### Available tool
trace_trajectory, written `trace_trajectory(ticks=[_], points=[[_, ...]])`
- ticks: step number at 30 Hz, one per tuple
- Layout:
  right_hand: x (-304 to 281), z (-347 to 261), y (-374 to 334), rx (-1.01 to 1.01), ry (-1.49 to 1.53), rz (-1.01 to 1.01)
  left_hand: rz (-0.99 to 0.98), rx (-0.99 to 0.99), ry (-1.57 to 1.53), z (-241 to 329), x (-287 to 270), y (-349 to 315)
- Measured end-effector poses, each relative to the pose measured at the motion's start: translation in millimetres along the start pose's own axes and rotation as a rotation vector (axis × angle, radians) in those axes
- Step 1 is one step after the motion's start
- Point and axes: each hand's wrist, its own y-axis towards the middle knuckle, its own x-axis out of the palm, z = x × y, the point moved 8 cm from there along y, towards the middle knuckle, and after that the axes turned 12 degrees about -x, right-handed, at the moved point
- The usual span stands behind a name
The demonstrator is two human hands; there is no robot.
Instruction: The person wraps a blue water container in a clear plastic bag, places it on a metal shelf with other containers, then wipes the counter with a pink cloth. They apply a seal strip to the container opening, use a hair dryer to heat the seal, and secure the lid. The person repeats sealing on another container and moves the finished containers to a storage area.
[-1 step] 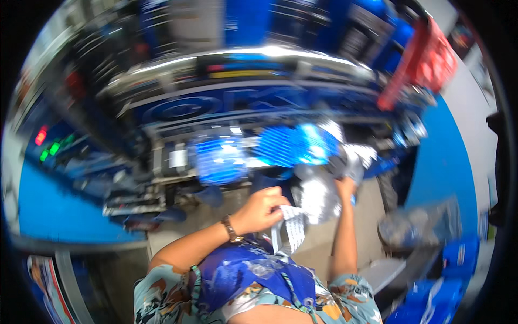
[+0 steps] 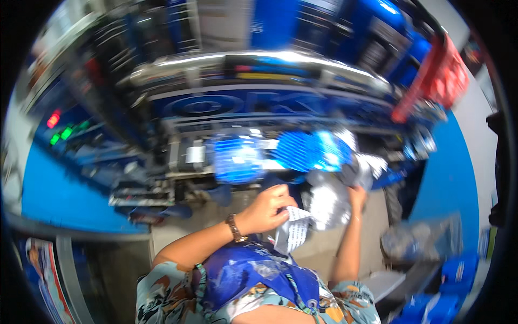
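My left hand point(image 2: 267, 208), with a watch on the wrist, pinches the lower edge of a silvery printed film sheet point(image 2: 302, 227). My right hand point(image 2: 356, 194) is raised and grips the same crumpled silver film point(image 2: 329, 202) higher up, close to the machine. Just above the hands, blue striped packaging film point(image 2: 307, 151) runs through a big blue packaging machine point(image 2: 243, 102). A blue apron covers my chest at the lower edge. The picture is blurred by motion.
A shiny metal bar point(image 2: 259, 59) crosses the machine's top. Red and green lamps point(image 2: 59, 127) glow at the left. A red hanging piece point(image 2: 437, 75) is at the upper right. Blue crates point(image 2: 448, 281) and a clear bag point(image 2: 415, 243) stand on the floor at the right.
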Motion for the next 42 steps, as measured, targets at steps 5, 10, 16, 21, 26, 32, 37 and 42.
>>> trace_trajectory(ticks=[5, 10, 16, 21, 26, 32, 37, 42], points=[[-119, -20, -70, 0.139, 0.215, 0.735, 0.543, 0.044, 0.077, 23, -148, -84], [-156, -190, -114, -0.117, 0.612, 0.641, 1.058, 0.056, 0.047, 12, -305, -222], [-92, -409, -177, -0.251, 0.855, 0.172, 1.519, -0.375, 0.728, -39, -448, -317], [-70, -550, -241, -0.761, 0.462, -0.172, 1.278, -0.42, 1.041, -75, -483, -299], [-99, -583, -278, -0.77, 0.357, -0.238, 1.172, -0.266, 1.151, -106, -503, -293], [-164, -551, -336, -0.639, 0.31, -0.072, 0.956, -0.549, 0.876, -146, -523, -292], [-244, -485, -431, -0.281, 0.222, 0.18, 0.761, -0.208, 0.638, -60, -363, -246], [-323, -434, -576, 0.142, 0.069, 0.324, -0.184, 0.271, -0.108, 82, -17, -248]])
